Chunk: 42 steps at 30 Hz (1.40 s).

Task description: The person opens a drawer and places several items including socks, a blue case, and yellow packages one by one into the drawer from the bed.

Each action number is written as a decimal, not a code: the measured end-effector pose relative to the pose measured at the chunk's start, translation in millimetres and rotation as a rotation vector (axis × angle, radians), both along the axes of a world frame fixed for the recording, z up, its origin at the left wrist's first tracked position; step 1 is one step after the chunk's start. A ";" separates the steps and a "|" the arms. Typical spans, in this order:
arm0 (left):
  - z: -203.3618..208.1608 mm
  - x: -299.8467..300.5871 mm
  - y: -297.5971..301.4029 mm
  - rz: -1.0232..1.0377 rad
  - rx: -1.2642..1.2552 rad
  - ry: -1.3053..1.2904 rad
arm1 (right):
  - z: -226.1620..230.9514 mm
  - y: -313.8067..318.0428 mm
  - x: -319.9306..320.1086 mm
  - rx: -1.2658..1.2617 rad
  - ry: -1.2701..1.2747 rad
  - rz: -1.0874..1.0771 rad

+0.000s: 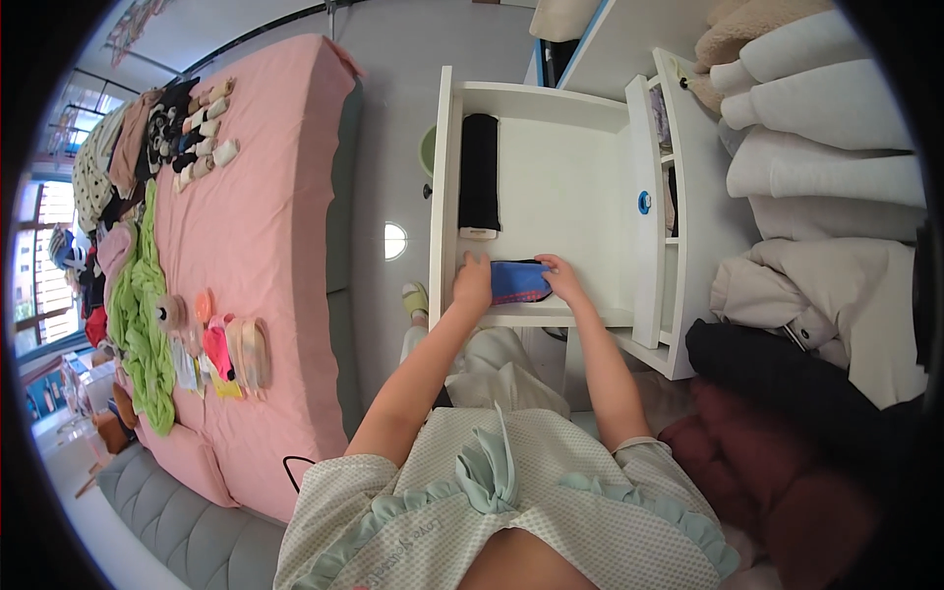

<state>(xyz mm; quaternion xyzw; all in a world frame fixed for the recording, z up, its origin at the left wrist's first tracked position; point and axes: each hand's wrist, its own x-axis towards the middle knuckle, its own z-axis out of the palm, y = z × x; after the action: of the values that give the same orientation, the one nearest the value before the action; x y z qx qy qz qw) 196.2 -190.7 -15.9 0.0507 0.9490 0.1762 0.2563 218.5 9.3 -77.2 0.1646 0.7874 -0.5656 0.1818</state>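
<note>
Both my hands are inside an open white drawer (580, 182), at its near left part. Between them lies a folded blue cloth item (516, 279) with a dark edge and reddish marks along its near side. My left hand (473, 281) holds its left end, fingers bent. At the right end, my right hand (560, 279) has its fingers closed on the edge. Just beyond my left hand, a long black folded cloth (480, 172) lies along the drawer's left wall, with a pale strip at its near end.
Left of the drawer stands a bed with a pink sheet (265, 236), bearing rolled socks (205, 133), a green cloth (143, 305) and small colourful garments (231, 349). Pale clothes (826, 128) hang at the right, above dark garments (777, 374). A green bin (429, 152) stands behind the drawer front.
</note>
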 end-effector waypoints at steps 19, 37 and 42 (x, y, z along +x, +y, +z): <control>-43.9 19.9 -18.5 -0.220 0.232 -0.060 | 32.2 -23.4 -1.1 0.560 0.011 0.315; 34.9 33.5 -27.7 0.175 0.868 -0.299 | 50.8 -13.7 -12.1 0.196 0.329 -0.056; 58.8 34.6 -54.9 0.415 1.174 -0.155 | 87.5 -46.4 -20.9 0.020 0.359 -0.060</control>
<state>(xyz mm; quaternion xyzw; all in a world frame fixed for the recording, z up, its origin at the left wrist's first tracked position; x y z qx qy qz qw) 230.9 -245.7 42.9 -0.0150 0.6628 0.7173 0.2142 197.6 -37.2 10.3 0.0862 0.8076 -0.5831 0.0198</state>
